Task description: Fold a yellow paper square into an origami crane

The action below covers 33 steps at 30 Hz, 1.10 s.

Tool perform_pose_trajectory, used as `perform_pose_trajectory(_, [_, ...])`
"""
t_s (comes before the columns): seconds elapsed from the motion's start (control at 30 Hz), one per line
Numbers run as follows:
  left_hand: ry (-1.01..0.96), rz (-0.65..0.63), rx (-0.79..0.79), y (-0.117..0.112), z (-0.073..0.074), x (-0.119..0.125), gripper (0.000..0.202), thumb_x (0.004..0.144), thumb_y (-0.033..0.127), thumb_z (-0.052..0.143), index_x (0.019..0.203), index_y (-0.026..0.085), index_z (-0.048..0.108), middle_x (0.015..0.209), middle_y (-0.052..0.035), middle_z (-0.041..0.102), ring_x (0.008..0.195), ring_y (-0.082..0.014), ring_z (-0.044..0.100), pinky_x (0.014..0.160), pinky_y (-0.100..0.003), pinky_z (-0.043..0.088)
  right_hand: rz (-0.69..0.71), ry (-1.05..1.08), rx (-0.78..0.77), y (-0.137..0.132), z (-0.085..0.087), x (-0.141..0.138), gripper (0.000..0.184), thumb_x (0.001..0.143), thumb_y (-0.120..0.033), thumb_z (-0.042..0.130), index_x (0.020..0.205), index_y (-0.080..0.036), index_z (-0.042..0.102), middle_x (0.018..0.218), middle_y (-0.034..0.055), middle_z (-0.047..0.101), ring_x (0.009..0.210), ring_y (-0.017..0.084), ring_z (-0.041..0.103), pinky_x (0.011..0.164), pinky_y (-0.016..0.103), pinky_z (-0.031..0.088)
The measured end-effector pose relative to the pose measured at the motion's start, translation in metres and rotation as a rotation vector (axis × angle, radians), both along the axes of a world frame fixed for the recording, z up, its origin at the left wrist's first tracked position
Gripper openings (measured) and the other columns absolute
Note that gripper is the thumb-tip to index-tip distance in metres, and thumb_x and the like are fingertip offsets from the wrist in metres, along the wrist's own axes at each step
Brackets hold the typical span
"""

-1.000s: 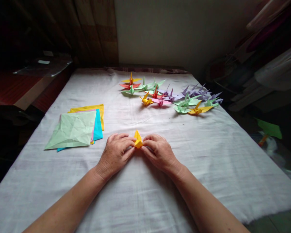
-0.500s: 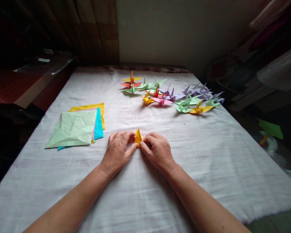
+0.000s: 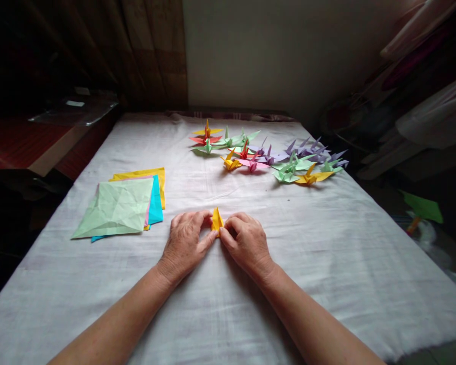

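A small folded yellow paper piece [image 3: 217, 220] stands point-up on the white cloth between my two hands. My left hand [image 3: 185, 244] pinches its left side with curled fingers. My right hand [image 3: 245, 241] pinches its right side the same way, knuckles up. Both hands rest on the cloth near the middle of the table, thumbs nearly touching below the paper.
A stack of flat paper sheets [image 3: 122, 205], pale green on top with blue, pink and yellow beneath, lies to the left. Several finished paper cranes [image 3: 268, 156] in many colours sit at the far right. The white cloth [image 3: 327, 243] covers the table; dark furniture flanks both sides.
My hands have drawn closer together around the yellow paper, hiding more of it. The view has tipped slightly, so everything sits a little lower in the picture.
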State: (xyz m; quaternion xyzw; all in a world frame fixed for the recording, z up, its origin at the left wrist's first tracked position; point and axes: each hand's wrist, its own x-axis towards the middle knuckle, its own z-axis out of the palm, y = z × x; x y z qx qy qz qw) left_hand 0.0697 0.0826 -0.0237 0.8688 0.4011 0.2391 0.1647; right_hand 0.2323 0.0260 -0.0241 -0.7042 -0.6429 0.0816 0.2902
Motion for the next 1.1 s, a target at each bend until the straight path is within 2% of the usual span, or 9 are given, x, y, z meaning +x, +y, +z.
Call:
perform_pose_trajectory(0.2, [0.003, -0.005, -0.014, 0.0000, -0.0002, 0.0001, 0.026, 0.089, 0.031, 0.063, 0.113, 0.024, 0.055, 0.105, -0.0027, 0.070, 0.101, -0.0225, 0.061, 0.096, -0.041, 0.037, -0.007, -0.013, -0.028, 0.0001, -0.0008, -0.0011, 0.011, 0.084, -0.021, 0.062, 0.074, -0.021, 0.059, 0.082, 0.0022, 0.064, 0.080, 0.019, 0.059, 0.073, 0.032, 0.037])
perform_pose_trajectory(0.3, [-0.007, -0.004, -0.028, -0.0004, 0.0012, -0.0001, 0.024, 0.089, 0.029, 0.062, 0.112, 0.026, 0.058, 0.105, -0.0024, 0.070, 0.102, -0.0222, 0.060, 0.097, -0.041, 0.037, -0.018, -0.006, -0.009, -0.0001, -0.0027, -0.0013, 0.001, 0.084, -0.021, 0.061, 0.085, -0.021, 0.061, 0.085, 0.0030, 0.065, 0.081, 0.020, 0.059, 0.073, 0.032, 0.038])
perform_pose_trajectory(0.43, [-0.011, -0.040, -0.047, -0.0010, 0.0045, 0.0002, 0.015, 0.089, 0.028, 0.063, 0.104, 0.027, 0.063, 0.105, -0.0007, 0.071, 0.103, -0.0212, 0.060, 0.098, -0.041, 0.036, 0.001, 0.027, 0.015, -0.0009, -0.0035, -0.0013, 0.021, 0.085, -0.019, 0.061, 0.105, -0.023, 0.062, 0.097, 0.0037, 0.068, 0.086, 0.020, 0.061, 0.075, 0.032, 0.039])
perform_pose_trajectory(0.53, [0.008, -0.061, -0.044, -0.0009, 0.0047, 0.0001, 0.011, 0.090, 0.028, 0.063, 0.101, 0.028, 0.065, 0.107, -0.0001, 0.071, 0.105, -0.0210, 0.059, 0.099, -0.041, 0.035, 0.020, -0.008, -0.003, -0.0013, -0.0025, -0.0013, 0.017, 0.087, -0.020, 0.061, 0.102, -0.025, 0.066, 0.097, 0.0035, 0.068, 0.089, 0.021, 0.061, 0.075, 0.032, 0.039])
perform_pose_trajectory(0.93, [0.042, -0.058, -0.011, -0.0013, 0.0014, -0.0010, 0.019, 0.091, 0.029, 0.061, 0.108, 0.029, 0.067, 0.114, -0.0026, 0.068, 0.109, -0.0228, 0.058, 0.099, -0.043, 0.038, 0.027, -0.055, 0.003, -0.0007, -0.0029, -0.0005, 0.015, 0.087, -0.024, 0.063, 0.099, -0.026, 0.071, 0.099, 0.0055, 0.067, 0.089, 0.021, 0.061, 0.074, 0.033, 0.041])
perform_pose_trajectory(1.1, [0.040, 0.059, -0.043, 0.0009, -0.0035, 0.0028, 0.030, 0.084, 0.027, 0.066, 0.112, 0.027, 0.059, 0.129, -0.0067, 0.061, 0.125, -0.0277, 0.050, 0.105, -0.048, 0.038, 0.026, -0.067, -0.009, -0.0007, -0.0029, -0.0013, 0.013, 0.088, -0.024, 0.063, 0.097, -0.025, 0.072, 0.098, 0.0060, 0.067, 0.090, 0.022, 0.061, 0.074, 0.033, 0.040])
